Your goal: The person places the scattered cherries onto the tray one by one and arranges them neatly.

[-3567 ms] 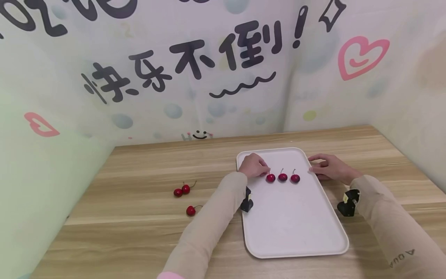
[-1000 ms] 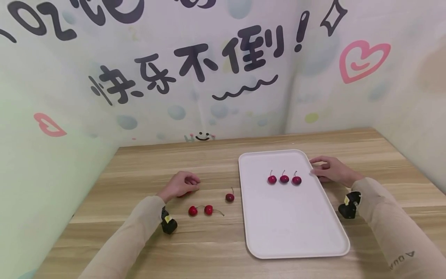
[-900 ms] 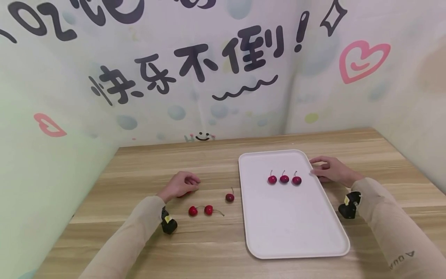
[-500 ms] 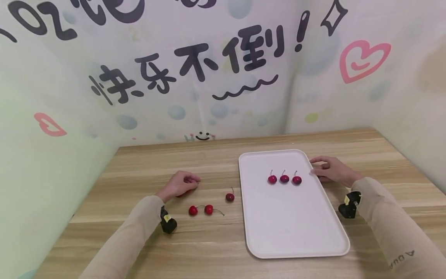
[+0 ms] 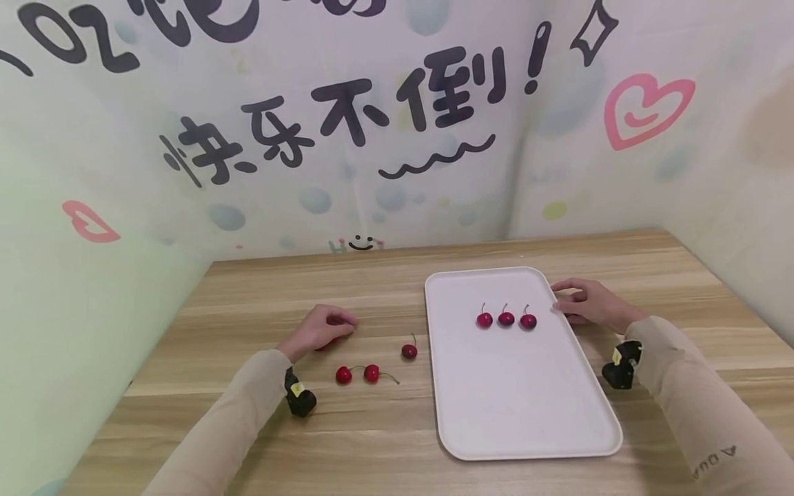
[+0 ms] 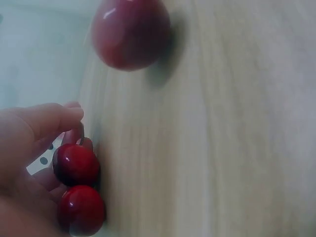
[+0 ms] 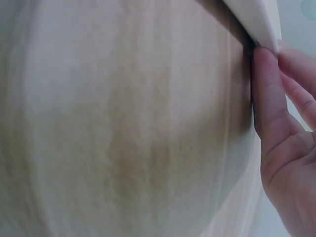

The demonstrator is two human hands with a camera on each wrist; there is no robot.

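Note:
On the wooden table at left, my left hand (image 5: 318,329) pinches the thin stem of a dark red cherry (image 6: 76,164) between thumb and fingertips. A second cherry (image 6: 82,210) lies right against it, under the palm; in the head view the hand hides most of both. My right hand (image 5: 594,303) grips the right rim of the white tray (image 5: 527,399), its thumb (image 7: 267,74) at the edge and the other fingers on the opposite side. Three cherries (image 5: 506,319) stand in a row on the tray's far half, stems pointing away.
Two cherries (image 5: 371,373) lie in front of the left hand, and a single cherry (image 5: 409,351) sits between that hand and the tray. A printed cloth wall (image 5: 347,200) closes off the table's back edge. Black wrist cameras (image 5: 300,396) stick out below both cuffs.
The left hand has left the row on the tray and moved left to the loose cherries, staying there over the last second. Cherries its arm hid now show. The right hand keeps its place.

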